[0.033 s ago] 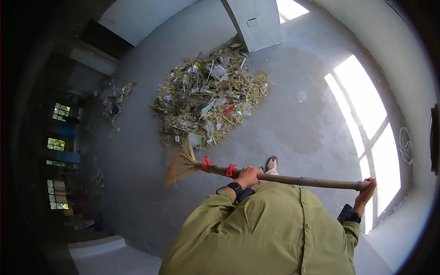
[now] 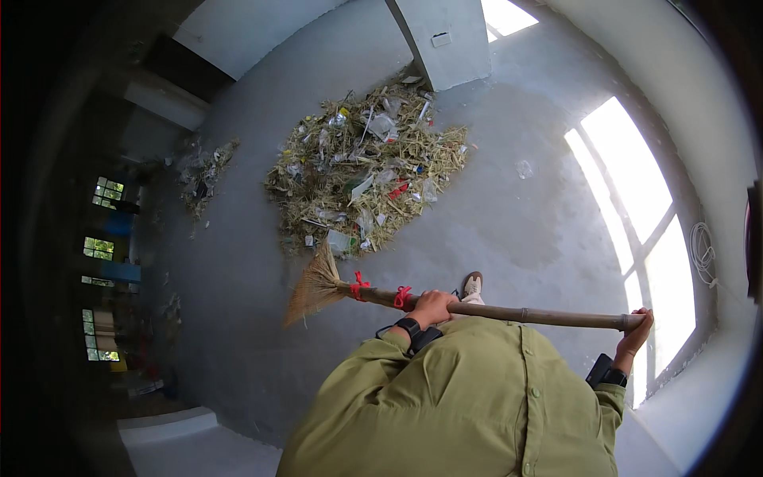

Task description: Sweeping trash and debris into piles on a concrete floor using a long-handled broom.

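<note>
A straw broom (image 2: 311, 292) with a long wooden handle (image 2: 548, 317) lies crosswise in front of my body. My left hand (image 2: 434, 308) is closed around the handle near the brush end. Around the handle's far right end, my right hand (image 2: 638, 332) is closed too. Red ties (image 2: 360, 286) bind the handle just above the bristles. The fanned bristles point left, beside the near edge of a big heap of straw and litter (image 2: 366, 171). That pile mixes dry straw with plastic bags, paper scraps and a red wrapper.
A smaller litter pile (image 2: 203, 179) lies farther left. One clear plastic scrap (image 2: 524, 168) sits on the grey floor (image 2: 509, 230). A wall end (image 2: 449, 48) stands behind the heap. Coiled white cable (image 2: 701, 253) rests by the right wall, near sunlit patches.
</note>
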Motion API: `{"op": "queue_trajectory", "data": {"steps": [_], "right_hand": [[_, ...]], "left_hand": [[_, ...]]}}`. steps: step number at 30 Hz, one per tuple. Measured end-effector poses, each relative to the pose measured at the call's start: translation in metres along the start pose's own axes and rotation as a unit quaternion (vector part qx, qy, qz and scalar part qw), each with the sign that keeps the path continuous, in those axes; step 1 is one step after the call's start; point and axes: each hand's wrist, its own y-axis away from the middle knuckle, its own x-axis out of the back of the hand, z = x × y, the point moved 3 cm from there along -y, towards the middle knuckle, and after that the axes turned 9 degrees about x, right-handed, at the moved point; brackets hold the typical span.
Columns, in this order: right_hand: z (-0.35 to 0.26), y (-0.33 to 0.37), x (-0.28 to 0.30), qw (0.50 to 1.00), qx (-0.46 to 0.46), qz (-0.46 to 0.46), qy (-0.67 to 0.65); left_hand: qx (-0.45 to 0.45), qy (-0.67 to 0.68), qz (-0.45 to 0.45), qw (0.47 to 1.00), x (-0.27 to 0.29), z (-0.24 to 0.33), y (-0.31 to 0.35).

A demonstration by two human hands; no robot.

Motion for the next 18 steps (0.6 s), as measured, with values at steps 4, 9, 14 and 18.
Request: {"op": "queue_trajectory", "data": {"steps": [4,9,14,18], "right_hand": [[0.014,-0.013,0.016,0.999,-0.034,0.003,0.024],[0.008,-0.026,0.038,0.999,-0.001,0.005,0.044],[-0.031,-0.016,0.066,0.996,0.055,0.067,-0.021],[-0.083,0.007,0.097,0.975,0.161,0.019,-0.154]], "left_hand": [[0.000,0.016,0.015,1.000,-0.004,0.008,0.011],[-0.003,0.023,-0.001,1.000,-0.005,0.021,0.012],[-0.066,0.004,-0.006,0.998,0.008,0.058,-0.008],[-0.142,-0.026,-0.008,0.990,0.019,0.106,-0.027]]}}
